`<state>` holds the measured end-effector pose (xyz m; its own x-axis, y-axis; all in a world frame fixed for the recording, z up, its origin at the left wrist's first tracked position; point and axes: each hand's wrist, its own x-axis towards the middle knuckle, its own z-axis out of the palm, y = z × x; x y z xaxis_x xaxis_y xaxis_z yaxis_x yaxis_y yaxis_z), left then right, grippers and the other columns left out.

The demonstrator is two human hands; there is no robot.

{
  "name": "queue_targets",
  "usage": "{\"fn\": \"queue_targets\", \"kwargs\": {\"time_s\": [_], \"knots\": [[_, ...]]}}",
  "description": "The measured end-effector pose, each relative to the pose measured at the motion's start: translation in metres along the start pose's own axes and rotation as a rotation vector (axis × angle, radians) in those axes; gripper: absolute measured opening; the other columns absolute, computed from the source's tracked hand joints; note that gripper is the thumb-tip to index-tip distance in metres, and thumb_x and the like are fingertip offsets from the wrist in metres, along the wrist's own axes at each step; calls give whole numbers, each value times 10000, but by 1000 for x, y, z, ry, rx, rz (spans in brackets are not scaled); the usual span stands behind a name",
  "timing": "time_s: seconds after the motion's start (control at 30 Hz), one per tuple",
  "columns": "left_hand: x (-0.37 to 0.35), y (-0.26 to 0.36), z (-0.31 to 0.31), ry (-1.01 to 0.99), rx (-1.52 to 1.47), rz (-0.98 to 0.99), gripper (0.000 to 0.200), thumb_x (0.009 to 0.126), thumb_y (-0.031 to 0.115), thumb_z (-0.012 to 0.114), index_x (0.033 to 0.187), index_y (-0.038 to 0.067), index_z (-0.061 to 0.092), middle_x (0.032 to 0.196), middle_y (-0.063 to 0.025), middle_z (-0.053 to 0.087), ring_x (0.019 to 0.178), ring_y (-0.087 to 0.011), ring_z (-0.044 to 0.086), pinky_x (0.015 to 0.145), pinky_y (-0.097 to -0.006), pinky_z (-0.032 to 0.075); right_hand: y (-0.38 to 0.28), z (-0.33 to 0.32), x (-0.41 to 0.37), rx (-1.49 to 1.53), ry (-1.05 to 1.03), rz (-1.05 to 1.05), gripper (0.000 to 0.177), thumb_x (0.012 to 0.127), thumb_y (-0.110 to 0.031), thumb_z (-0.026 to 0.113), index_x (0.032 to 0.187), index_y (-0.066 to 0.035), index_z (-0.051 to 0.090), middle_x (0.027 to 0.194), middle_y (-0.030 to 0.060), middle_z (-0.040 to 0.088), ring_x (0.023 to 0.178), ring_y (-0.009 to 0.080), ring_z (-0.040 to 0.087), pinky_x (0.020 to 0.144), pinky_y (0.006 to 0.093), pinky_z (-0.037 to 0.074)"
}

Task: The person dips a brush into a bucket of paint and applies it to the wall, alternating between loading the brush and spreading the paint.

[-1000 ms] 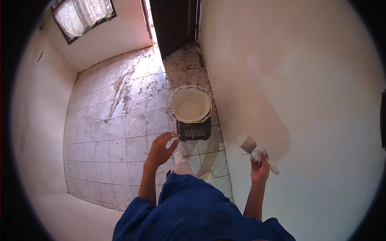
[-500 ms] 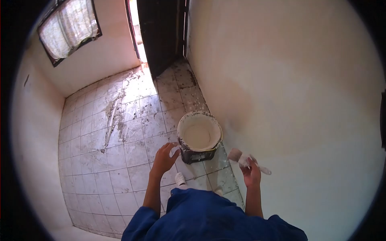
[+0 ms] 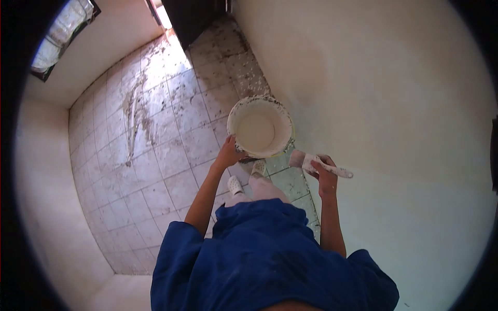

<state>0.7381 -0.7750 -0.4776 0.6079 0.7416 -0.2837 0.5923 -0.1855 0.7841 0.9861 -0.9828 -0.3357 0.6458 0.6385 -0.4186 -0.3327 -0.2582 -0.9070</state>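
A round bucket (image 3: 282, 111) of pale paint, its rim crusted with dried splashes, is in front of me beside the right wall. My left hand (image 3: 228, 153) grips its near left edge, the fingers partly hidden against the side. In my right hand (image 3: 324, 173) is a wide paintbrush (image 3: 310, 163), held level near the wall. Its bristles point left toward the bucket, and its paint-smeared white handle sticks out to the right.
A pale wall (image 3: 394, 145) runs close along my right. Dirt and splashes mark the tiled floor (image 3: 176, 160). My feet in white perforated clogs (image 3: 235, 185) are just below the bucket. A dark door (image 3: 194, 20) and a curtained window (image 3: 65, 33) are farther off.
My left hand has gone from open beside the bucket to gripping its edge. My view has tilted down, and the brush is now closer to level. The dark stand under the bucket is mostly hidden.
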Motion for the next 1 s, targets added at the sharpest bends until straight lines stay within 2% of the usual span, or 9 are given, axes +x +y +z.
{"fn": "queue_targets", "kwargs": {"time_s": [0.2,0.4,0.5,0.6,0.67,0.8,0.9,0.97,1.0], "knots": [[37,-20,27,73,152,-117,1059,617,252,810,1419,-53,190,1478,-281,170,1390,-401,144,1120,-416,236,64,41,107,-90,-171,52,298,789,-102,693,1061,-45,585,920,21,603,835,129,592,701,269,510],[55,-29,38,41,277,-142,1101,568,194,837,1412,-76,183,1496,-281,86,1391,-427,104,1123,-430,231,137,85,215,-493,-469,-386,277,779,-150,674,1010,-6,623,927,102,638,817,186,622,738,299,488],[51,-26,43,96,267,-96,1095,563,160,840,1403,-91,184,1501,-277,58,1401,-409,80,1124,-423,236,153,105,242,-518,-606,-338,305,744,-127,682,1027,-27,629,970,111,642,886,236,627,783,321,486],[50,-25,37,87,177,-71,1065,573,138,831,1395,-97,196,1501,-275,54,1406,-396,63,1119,-411,253,190,121,263,-635,-602,-237,344,711,-107,689,1045,-46,632,1003,125,639,939,263,616,826,330,476],[50,-25,35,91,170,-53,1052,575,134,830,1392,-97,208,1503,-272,51,1407,-394,62,1110,-406,273,241,121,278,-681,-574,-291,341,710,-101,686,1043,-50,635,1011,122,641,956,272,610,846,334,470],[49,-31,31,60,168,-33,1063,617,172,818,1420,-68,164,1517,-244,10,1414,-371,25,1105,-414,277,254,135,270,-753,-437,-285,334,699,-116,705,1022,-59,645,1029,109,645,978,277,607,866,345,467],[46,-33,27,57,112,-24,1048,625,188,816,1410,-82,177,1514,-251,15,1412,-378,33,1108,-414,270,236,142,264,-635,-391,125,325,714,-143,719,1022,-67,650,1036,109,648,986,282,610,863,350,475],[43,-37,29,67,91,-13,1045,629,197,815,1408,-84,178,1513,-252,15,1411,-384,32,1112,-415,260,238,124,254,-829,-420,-338,313,736,-159,718,1027,-66,650,1026,117,650,952,274,622,836,341,485],[45,-40,31,78,85,2,1043,632,202,814,1407,-86,179,1513,-253,15,1410,-387,32,1114,-415,254,224,121,245,-827,-385,-399,307,749,-166,713,1030,-62,646,1019,119,651,935,270,629,822,338,490]]}}
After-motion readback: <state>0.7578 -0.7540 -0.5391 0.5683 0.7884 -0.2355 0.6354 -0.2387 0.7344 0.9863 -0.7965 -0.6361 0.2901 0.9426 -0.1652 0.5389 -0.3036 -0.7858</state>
